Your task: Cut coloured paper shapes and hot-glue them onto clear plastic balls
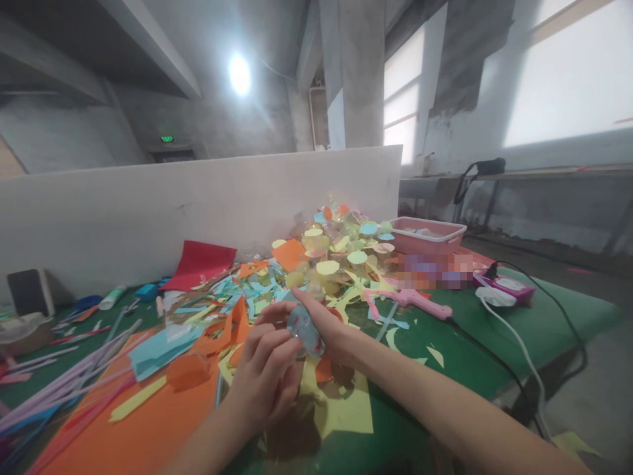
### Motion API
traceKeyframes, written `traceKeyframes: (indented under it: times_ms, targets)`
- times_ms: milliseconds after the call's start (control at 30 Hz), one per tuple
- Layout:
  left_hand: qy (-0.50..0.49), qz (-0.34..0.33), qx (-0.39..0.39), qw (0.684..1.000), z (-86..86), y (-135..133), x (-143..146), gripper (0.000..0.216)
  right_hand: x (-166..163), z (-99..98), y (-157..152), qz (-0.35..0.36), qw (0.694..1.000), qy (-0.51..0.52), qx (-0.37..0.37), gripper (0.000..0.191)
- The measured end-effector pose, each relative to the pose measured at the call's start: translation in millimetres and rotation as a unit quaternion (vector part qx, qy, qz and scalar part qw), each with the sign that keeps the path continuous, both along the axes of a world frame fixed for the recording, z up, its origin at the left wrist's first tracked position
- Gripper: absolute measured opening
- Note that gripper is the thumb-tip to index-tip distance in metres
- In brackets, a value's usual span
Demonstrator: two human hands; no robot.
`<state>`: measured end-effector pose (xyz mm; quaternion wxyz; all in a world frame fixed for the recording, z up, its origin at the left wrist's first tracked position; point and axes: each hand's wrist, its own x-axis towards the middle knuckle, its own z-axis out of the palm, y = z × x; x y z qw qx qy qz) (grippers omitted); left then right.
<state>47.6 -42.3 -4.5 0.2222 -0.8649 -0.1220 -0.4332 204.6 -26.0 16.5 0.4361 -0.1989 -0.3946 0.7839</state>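
Observation:
Both of my hands meet over the table's middle around a small clear round object [304, 330] with a bluish tint. My left hand [264, 369] curls its fingers against the object's left side. My right hand [324, 323] wraps it from the right, thumb lying along the top. Under the hands lie yellow [341, 409] and orange paper scraps [148, 422]. Just beyond them rises a heap of clear balls with coloured paper discs [341, 247].
A pink glue gun [413, 300] with a black cord lies right of the hands, near a pink tray [428, 236] and a power strip [504, 287]. Straws [64, 382] fan out at left. A white board [198, 204] walls the table's far side. Green table edge at right.

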Motion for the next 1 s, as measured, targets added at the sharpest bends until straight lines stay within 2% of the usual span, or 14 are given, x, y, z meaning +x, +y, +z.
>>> traceKeyframes:
  times_ms: [367, 567, 833, 900, 1000]
  targets:
    - [-0.022, -0.012, 0.012, 1.000, 3.3, -2, 3, 0.035, -4, 1.2, -2, 0.007, 1.000, 0.004, -0.002, 0.059]
    - [-0.027, -0.014, 0.012, 0.999, 0.8, -1, 1, 0.034, -4, -1.6, -1, 0.016, 0.999, 0.009, 0.029, 0.059]
    - [-0.035, -0.015, 0.025, 0.999, 8.7, -6, 5, 0.036, -4, 1.0, -4, 0.003, 0.999, -0.007, 0.038, 0.059]
    - [-0.021, -0.008, 0.034, 0.999, 10.5, -3, 3, 0.036, 0, 4.4, -2, -0.018, 0.999, -0.017, 0.040, 0.061]
    - [-0.021, 0.009, 0.047, 0.999, 11.1, 3, -1, 0.036, 9, 11.2, 1, -0.100, 0.992, -0.024, 0.074, 0.061]
